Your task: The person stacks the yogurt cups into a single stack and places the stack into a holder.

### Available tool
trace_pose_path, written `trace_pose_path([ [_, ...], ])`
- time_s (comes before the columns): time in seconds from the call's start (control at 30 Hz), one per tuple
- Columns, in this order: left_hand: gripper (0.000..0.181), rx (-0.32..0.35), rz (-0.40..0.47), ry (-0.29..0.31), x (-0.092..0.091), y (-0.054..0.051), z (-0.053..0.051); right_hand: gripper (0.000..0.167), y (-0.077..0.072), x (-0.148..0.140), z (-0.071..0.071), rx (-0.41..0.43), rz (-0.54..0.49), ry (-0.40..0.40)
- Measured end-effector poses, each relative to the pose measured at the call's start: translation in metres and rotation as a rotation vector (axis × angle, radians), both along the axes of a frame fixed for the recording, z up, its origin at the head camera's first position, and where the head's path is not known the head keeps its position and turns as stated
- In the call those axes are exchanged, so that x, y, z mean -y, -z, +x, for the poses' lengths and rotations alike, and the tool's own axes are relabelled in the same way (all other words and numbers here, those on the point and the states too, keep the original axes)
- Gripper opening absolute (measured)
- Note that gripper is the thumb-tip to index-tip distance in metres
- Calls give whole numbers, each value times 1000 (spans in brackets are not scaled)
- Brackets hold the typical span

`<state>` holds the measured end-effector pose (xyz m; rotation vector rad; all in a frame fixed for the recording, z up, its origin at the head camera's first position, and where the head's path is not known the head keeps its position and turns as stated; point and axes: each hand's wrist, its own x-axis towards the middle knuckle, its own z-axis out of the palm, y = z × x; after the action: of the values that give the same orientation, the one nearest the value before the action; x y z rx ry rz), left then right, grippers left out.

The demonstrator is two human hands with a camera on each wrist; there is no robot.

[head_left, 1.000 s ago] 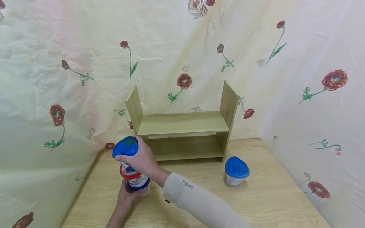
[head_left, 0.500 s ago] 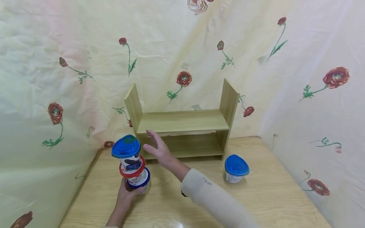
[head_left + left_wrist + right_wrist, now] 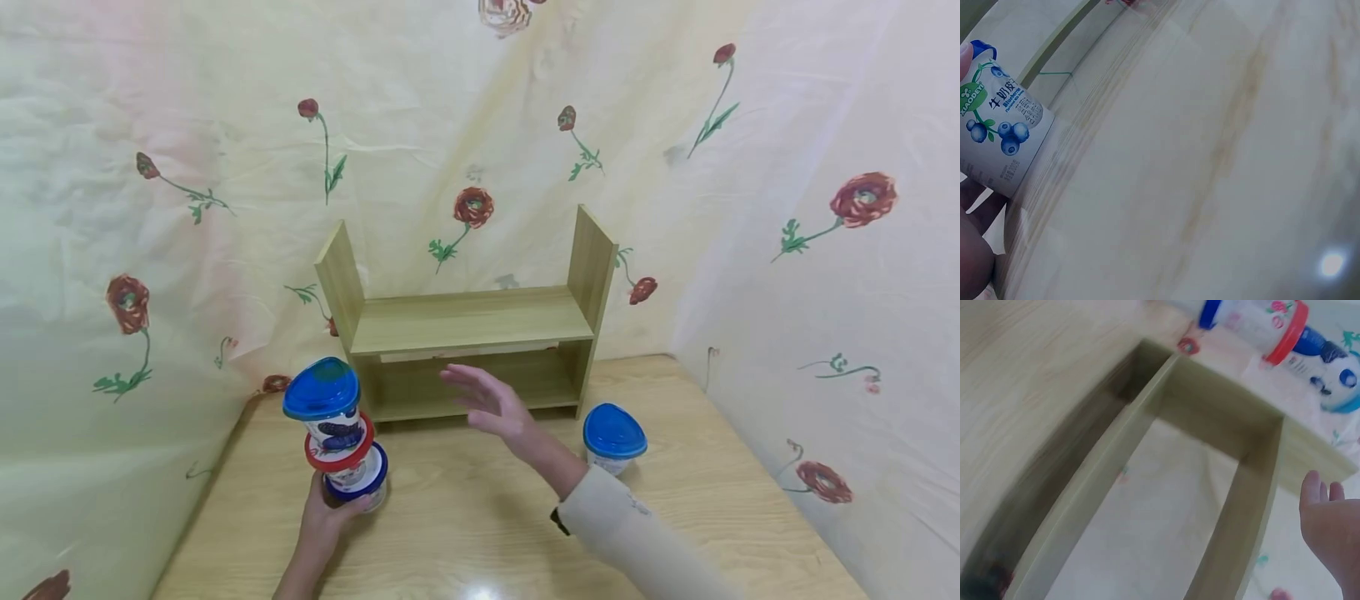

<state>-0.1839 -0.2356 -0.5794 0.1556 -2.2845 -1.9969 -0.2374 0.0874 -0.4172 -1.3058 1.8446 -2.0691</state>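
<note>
Three tubs stand stacked at the left: a dark-blue-lidded tub (image 3: 367, 492) at the bottom, a red-lidded tub (image 3: 341, 458) in the middle and a light-blue-lidded tub (image 3: 324, 396) on top. My left hand (image 3: 322, 518) grips the bottom tub, thumb in front. The left wrist view shows that tub's blueberry label (image 3: 1004, 119) beside my fingers. My right hand (image 3: 501, 408) is in the air before the shelf with fingers extended, touching nothing; in the right wrist view the hand (image 3: 1332, 531) is at the right edge. Another blue-lidded tub (image 3: 615, 433) stands at the right.
A two-level wooden shelf (image 3: 472, 321) stands at the back of the wooden table (image 3: 450, 533), between the stack and the lone tub. A flowered cloth (image 3: 405, 83) hangs behind and at both sides.
My right hand has let go of the top tub and moved right, toward the lone tub. My left hand has kept its grip on the bottom tub. The head view has shifted slightly.
</note>
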Motion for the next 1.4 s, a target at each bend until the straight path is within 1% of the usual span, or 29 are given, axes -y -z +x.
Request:
trace_pose_path([
  [0.13, 101, -7, 6, 2, 1, -1, -2, 77, 7, -30, -1, -35, 37, -7],
  [0.27, 101, -19, 10, 7, 1, -2, -1, 74, 13, -59, 1, -25, 104, 22],
  [0.4, 100, -20, 21, 8, 0, -2, -1, 72, 17, -84, 5, -13, 166, 81],
  [0.63, 101, -6, 15, 9, 0, 1, -2, 71, 21, -125, 7, -50, 213, 181],
  [0.77, 101, -17, 19, 7, -1, 1, -1, 69, 24, -145, 7, -57, 264, 228],
  [0.9, 101, -27, 18, 11, 0, 2, -1, 70, 27, -163, 6, -71, 347, 305],
  [1.0, 102, -26, 17, 12, 0, 2, -1, 73, 30, -178, 4, -77, 428, 379],
  [1.13, 101, -32, 22, 5, 0, 2, -2, 78, 37, -201, -1, -85, 540, 475],
  [1.23, 99, -42, 27, 6, -1, 3, -2, 79, 45, -219, -3, -70, 592, 529],
  [1.33, 98, -45, 25, 11, 0, 3, -2, 79, 54, -231, -2, -43, 612, 549],
  [1.4, 98, -41, 25, 12, 1, 3, -1, 79, 59, -236, -1, -21, 613, 549],
])
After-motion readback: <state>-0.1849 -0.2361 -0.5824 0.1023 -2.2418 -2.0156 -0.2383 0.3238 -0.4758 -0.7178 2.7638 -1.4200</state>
